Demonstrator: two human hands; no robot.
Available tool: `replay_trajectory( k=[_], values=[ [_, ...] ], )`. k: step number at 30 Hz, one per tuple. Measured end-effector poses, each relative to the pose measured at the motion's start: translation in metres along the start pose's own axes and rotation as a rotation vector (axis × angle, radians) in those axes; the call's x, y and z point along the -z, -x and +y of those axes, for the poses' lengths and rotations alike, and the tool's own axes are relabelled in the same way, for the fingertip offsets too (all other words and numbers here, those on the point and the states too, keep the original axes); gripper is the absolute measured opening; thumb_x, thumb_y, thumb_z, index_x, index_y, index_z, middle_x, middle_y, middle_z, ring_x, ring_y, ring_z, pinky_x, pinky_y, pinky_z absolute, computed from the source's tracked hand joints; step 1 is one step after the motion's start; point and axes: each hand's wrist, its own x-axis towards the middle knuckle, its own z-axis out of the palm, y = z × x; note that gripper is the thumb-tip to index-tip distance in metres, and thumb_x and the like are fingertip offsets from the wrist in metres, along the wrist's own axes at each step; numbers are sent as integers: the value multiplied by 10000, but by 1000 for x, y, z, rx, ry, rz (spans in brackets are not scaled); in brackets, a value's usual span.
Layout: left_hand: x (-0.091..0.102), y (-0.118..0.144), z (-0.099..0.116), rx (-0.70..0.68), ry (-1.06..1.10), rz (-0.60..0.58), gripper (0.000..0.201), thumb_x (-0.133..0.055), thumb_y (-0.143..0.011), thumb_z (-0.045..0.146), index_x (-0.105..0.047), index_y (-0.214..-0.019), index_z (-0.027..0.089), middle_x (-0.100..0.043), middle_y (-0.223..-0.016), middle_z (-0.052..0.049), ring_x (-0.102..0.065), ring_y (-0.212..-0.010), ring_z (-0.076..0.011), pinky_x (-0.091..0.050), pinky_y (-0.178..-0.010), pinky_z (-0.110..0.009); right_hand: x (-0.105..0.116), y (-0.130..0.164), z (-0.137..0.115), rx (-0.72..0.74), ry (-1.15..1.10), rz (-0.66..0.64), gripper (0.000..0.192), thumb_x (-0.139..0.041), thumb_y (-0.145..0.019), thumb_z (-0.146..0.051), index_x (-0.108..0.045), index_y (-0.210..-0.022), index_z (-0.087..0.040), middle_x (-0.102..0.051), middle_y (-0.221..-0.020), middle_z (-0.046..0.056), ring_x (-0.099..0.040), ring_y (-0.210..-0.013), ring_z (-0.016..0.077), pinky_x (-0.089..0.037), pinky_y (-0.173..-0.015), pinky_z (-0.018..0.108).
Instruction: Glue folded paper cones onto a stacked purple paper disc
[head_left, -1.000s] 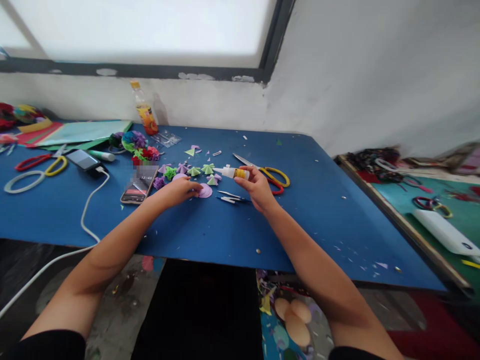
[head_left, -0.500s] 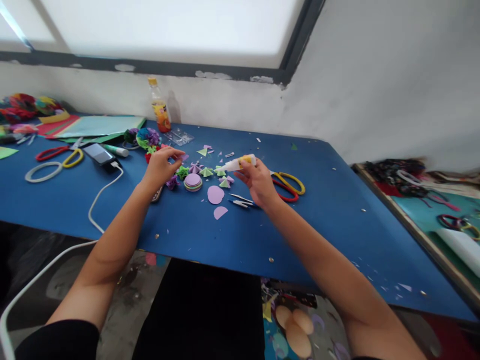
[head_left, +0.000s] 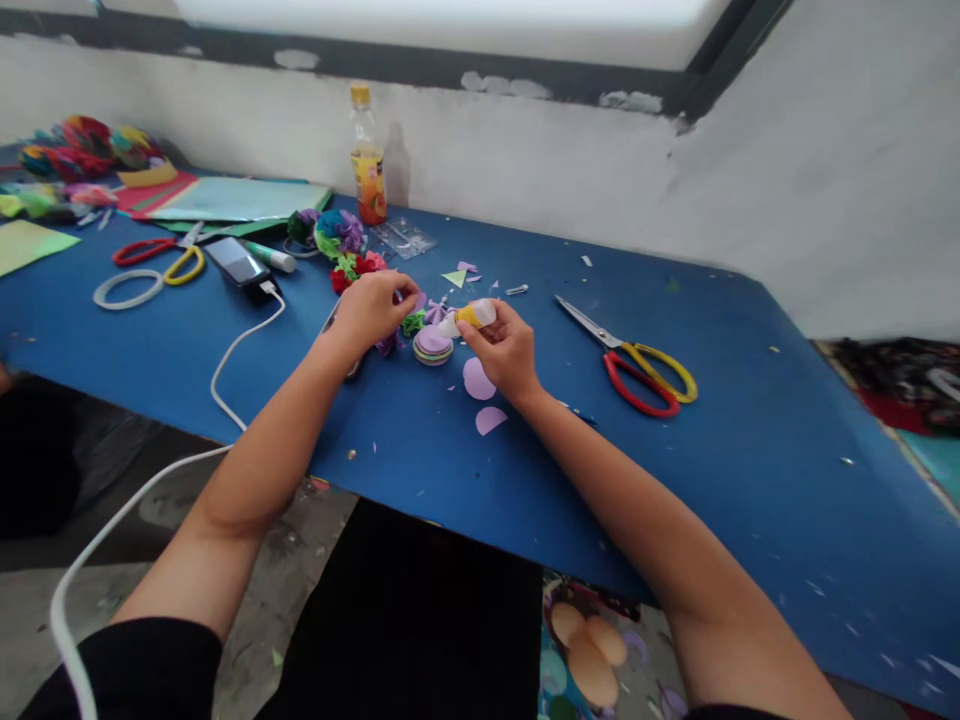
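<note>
The two loose purple paper circles (head_left: pixel 480 385) lie closest, on the blue tabletop (head_left: pixel 750 450), right under the right wrist. They could stick to the arm or slide away if the wrist drags over them.

Just past them, the right hand (head_left: pixel 504 348) is closed around a small glue bottle (head_left: pixel 471 317). The bottle is tipped with its white tip pointing left, over a little stack of paper circles (head_left: pixel 433 346). If the hand squeezes too hard, too much glue could run out and make the stack messy or stick it to the tabletop.

The left hand (head_left: pixel 373 308) is curled, fingers close together, over small folded paper pieces just left of the stack. I cannot tell what it pinches.

Farther off lie red and yellow scissors (head_left: pixel 637 370), a phone (head_left: pixel 234 261) on a white cable, and a drink bottle (head_left: pixel 367 170) by the wall. A bump on the cable could pull the phone.
</note>
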Motion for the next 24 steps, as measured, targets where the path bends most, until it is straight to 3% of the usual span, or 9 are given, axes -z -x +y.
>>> replay_trajectory(
  k=[19, 24],
  values=[
    [7, 2, 9, 27, -42, -2, 188, -548, -799, 260, -698, -850, 159, -686, -829, -36, -601, -748, -154, -454, -766, -289, 3, 0, 3, 107, 129, 31, 223, -658, -692, -249, -575, -895, -211, -661, -894, 33, -655, -865, 202, -541, -817, 361],
    [6, 2, 9, 23, -46, 13, 195, -549, -796, 266, -703, -848, 159, -687, -824, -35, -600, -741, -150, -453, -756, -281, 4, 2, 0, 136, 141, -30, 207, -619, -690, -212, -564, -889, -229, -666, -927, 26, -641, -856, 190, -539, -770, 335]
  ],
)
